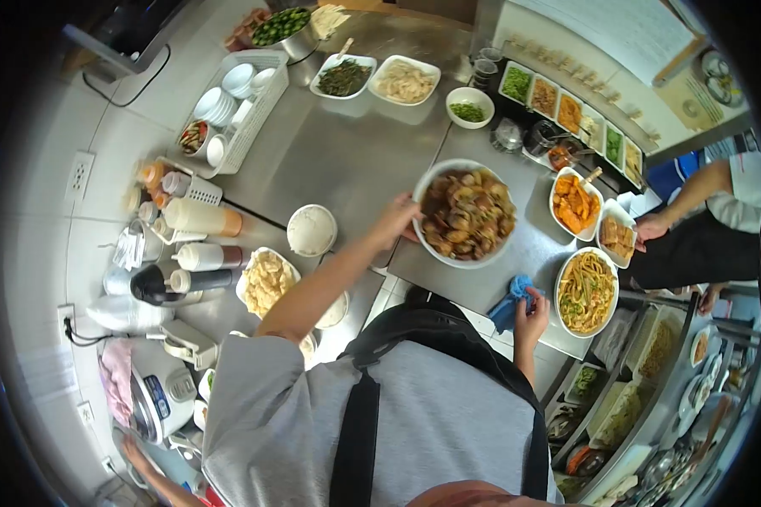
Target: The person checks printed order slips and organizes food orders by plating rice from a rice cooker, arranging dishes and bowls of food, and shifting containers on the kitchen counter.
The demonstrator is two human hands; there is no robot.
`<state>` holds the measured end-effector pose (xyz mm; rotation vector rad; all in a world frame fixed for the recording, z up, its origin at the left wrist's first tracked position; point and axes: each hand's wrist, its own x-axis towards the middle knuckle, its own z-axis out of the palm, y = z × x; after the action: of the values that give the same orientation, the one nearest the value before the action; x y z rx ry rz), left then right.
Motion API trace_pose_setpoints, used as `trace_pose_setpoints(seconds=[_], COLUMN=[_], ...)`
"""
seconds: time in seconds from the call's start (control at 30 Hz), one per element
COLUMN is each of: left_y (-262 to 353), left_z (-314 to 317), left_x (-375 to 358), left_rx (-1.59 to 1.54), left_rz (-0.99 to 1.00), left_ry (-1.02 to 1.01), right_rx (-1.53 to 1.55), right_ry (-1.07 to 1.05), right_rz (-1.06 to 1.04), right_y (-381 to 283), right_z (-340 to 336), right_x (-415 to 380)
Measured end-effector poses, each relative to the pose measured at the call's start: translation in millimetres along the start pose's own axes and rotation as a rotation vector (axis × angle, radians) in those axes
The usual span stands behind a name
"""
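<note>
Left hand [395,221] gripping rim of bowl [466,214] on surface [347,160]; right hand [530,306] closed on blue cloth [511,302], beside noodle dish [586,292].

Open steel counter [347,152] at 12 o'clock of the clam bowl [465,213]: wide free lane btwn basket [249,110] at 10 and the small bowl [469,106] at 1. At 3, dishes packed tight: orange dish [575,203], noodle bowl [586,291], w/ a co-worker's hand [651,228] beyond. At 9, lidded bowl [311,230] & bottles [199,218] block. Blue cloth [511,300] at 5, narrow gap only.
</note>
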<state>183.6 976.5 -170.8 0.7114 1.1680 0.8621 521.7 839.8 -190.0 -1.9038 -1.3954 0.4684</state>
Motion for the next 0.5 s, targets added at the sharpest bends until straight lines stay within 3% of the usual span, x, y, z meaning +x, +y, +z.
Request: trace_pose_setpoints(seconds=[0.17, 0.37, 0.5], left_y=[55, 62, 62], left_z=[-95, -193, -239], left_x=[-43, -48, -42], left_rx=[-0.118, -0.289, -0.313], left_rz=[0.073, 0.279, 0.253], left_ry=[0.227, 0.473, 0.54], right_rx=[-0.008, -0.082, -0.204], right_ry=[-0.133, -0.318, -0.394], right_rz=[-0.094, -0.207, -0.27], right_y=[-1, -36, -46], right_z=[1, 2, 14], right_x=[28, 73, 91])
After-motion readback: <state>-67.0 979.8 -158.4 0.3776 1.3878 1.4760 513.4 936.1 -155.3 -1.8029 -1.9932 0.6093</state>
